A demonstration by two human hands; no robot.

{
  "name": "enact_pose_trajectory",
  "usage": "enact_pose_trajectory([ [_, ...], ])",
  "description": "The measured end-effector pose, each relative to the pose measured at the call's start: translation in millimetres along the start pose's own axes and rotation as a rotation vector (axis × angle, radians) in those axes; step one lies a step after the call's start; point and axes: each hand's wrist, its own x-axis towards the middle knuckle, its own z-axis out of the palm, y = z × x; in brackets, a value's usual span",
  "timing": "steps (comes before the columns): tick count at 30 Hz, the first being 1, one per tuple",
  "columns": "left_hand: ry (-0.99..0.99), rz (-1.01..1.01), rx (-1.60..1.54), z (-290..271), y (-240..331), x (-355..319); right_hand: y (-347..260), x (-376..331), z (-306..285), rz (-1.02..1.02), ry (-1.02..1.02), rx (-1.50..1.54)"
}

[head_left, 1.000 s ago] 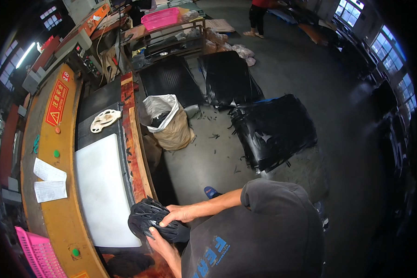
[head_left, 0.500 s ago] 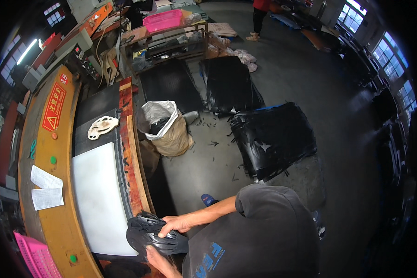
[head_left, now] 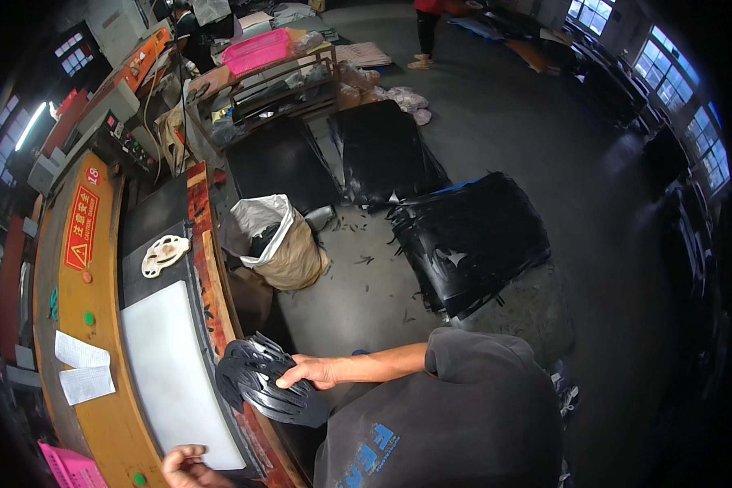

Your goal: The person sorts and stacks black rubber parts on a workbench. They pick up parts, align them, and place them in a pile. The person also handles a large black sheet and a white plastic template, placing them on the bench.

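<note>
My right hand grips a bundle of thin black cut pieces, thumb on top and fingers underneath. Loose strips and slots show along the bundle's edges. It is held over the wooden edge of the machine bed. My left hand is apart from it at the bottom edge, over the near corner of a white board. Its fingers are loosely curled and apart, with nothing visible in them. Beyond the board, an off-white curved piece with slots lies on the black bed.
A yellow machine beam with green buttons and papers runs along the left. Past the bed edge stands an open sack of black scraps. Stacks of black sheets lie on the floor. A pink basket sits lower left; another person stands far off.
My left hand has let go of the black bundle and moved left to the white board. My right hand still holds the bundle, now tilted up more. The view has shifted slightly.
</note>
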Motion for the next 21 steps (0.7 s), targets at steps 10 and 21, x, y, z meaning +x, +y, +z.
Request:
enact_pose_trajectory([
  [10, -1.057, 0.333, -0.794, 131.6, 74.1, -47.4, -10.1, -14.3, -0.7, -0.054, 0.042, -0.017],
  [21, -1.008, 0.32, -0.648, 132.1, 63.4, -62.4, -9.3, -11.0, -8.5, -0.076, 0.029, -0.027],
])
